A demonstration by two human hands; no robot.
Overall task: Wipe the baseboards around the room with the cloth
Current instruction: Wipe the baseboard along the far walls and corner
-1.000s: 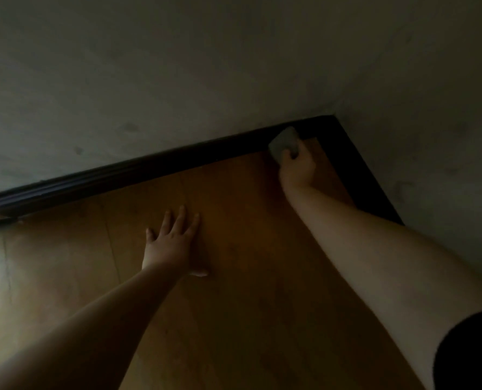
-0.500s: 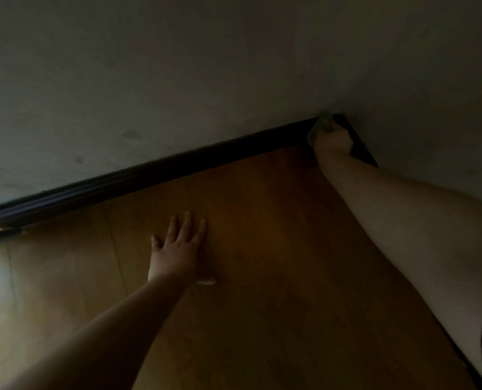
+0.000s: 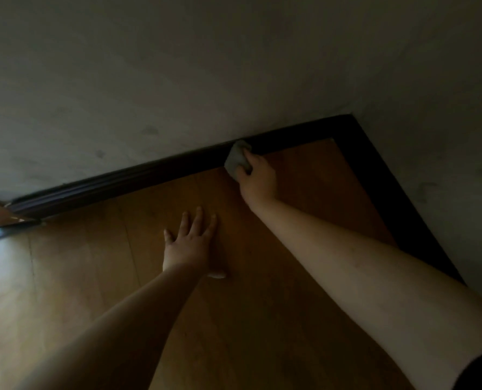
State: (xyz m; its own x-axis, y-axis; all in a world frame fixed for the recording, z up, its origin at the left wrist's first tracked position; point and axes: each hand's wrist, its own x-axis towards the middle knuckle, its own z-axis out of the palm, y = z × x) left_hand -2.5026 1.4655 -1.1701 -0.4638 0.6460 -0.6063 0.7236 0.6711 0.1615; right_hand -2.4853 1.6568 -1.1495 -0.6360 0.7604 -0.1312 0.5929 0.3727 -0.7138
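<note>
Baseboards (image 3: 138, 178) run dark along the foot of the far wall and turn at the corner on the far right to follow the right-hand wall (image 3: 431, 122) back toward you. Your right hand (image 3: 258, 178) has its fingers curled round a small grey cloth (image 3: 236, 160), bunched into a pad, and presses it against the face of the far baseboard, a little left of the corner. Gripping it bunched like this likely gives you a firm edge to push into the moulding's grooves.

Your left hand (image 3: 190, 244) lies flat on the wooden floor (image 3: 262, 319), fingers straight and spread, holding nothing; it looks to be bracing you while you lean in low toward the wall.

A long dim stretch of baseboard lies to the left of the cloth, ending near a lighter opening at the far left edge. Whether that stretch is wiped yet, you cannot tell in this light. The strip along the right wall also needs attention if undone.
</note>
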